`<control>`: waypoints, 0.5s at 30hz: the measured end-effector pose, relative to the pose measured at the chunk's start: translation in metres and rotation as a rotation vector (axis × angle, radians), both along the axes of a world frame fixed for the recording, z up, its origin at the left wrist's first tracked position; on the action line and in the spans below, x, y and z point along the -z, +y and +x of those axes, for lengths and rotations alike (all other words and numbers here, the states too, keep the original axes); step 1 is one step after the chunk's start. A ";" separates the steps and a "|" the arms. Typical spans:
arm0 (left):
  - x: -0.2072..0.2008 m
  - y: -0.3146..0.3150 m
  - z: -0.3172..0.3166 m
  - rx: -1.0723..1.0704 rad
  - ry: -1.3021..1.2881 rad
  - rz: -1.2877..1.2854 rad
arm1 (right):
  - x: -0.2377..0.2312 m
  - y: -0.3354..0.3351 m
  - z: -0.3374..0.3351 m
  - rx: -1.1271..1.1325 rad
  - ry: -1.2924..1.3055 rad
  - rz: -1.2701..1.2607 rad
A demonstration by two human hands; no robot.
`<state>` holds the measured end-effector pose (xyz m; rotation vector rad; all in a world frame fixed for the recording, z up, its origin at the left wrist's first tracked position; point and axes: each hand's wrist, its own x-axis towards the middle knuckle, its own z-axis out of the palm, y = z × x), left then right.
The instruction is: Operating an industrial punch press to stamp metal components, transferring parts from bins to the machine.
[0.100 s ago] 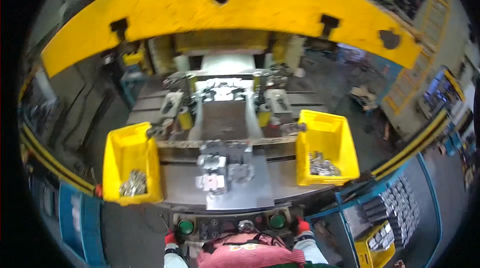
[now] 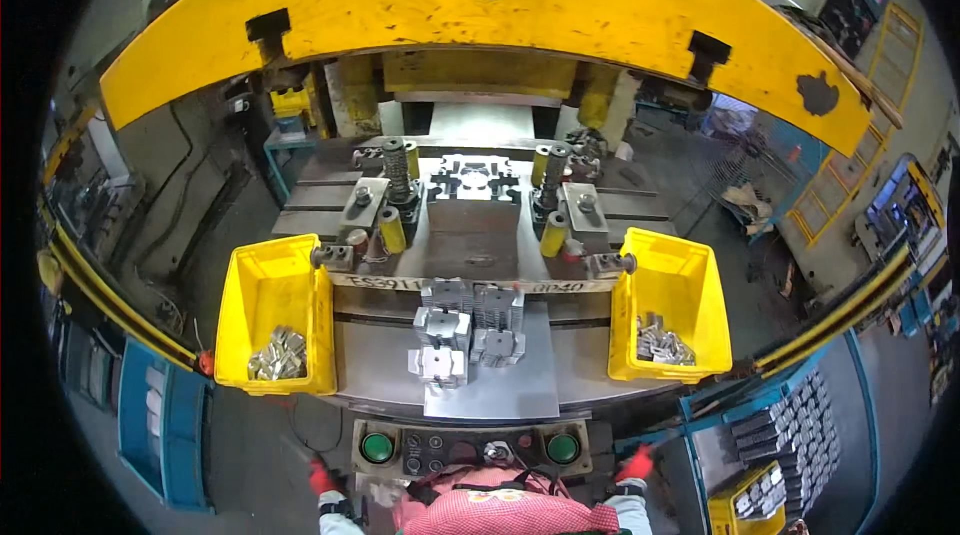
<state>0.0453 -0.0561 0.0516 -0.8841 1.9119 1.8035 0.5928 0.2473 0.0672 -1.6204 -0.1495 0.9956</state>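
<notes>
1. My left hand (image 2: 320, 476) and right hand (image 2: 635, 463) flank the control panel (image 2: 465, 442); can't tell whether open or closed.
2. Metal part stacks (image 2: 455, 330): on flat sheet (image 2: 535, 375), between yellow bins (image 2: 270, 295).

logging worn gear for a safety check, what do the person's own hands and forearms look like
The left hand and right hand both look covered in red, apparently by gloves. The forearm sleeves are pale, greyish blue. A dark band shows at the left wrist. Both hands are small in view, so finer markings cannot be made out.
</notes>
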 end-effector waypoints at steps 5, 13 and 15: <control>-0.179 0.017 -0.017 -0.048 0.714 0.043 | -0.172 0.044 -0.044 0.068 -0.517 0.164; -0.349 0.288 -0.010 1.008 0.579 0.428 | -0.304 0.165 -0.244 -1.177 -0.453 0.823; -0.369 0.350 0.005 1.158 0.440 0.512 | -0.325 0.191 -0.301 -1.290 -0.442 0.805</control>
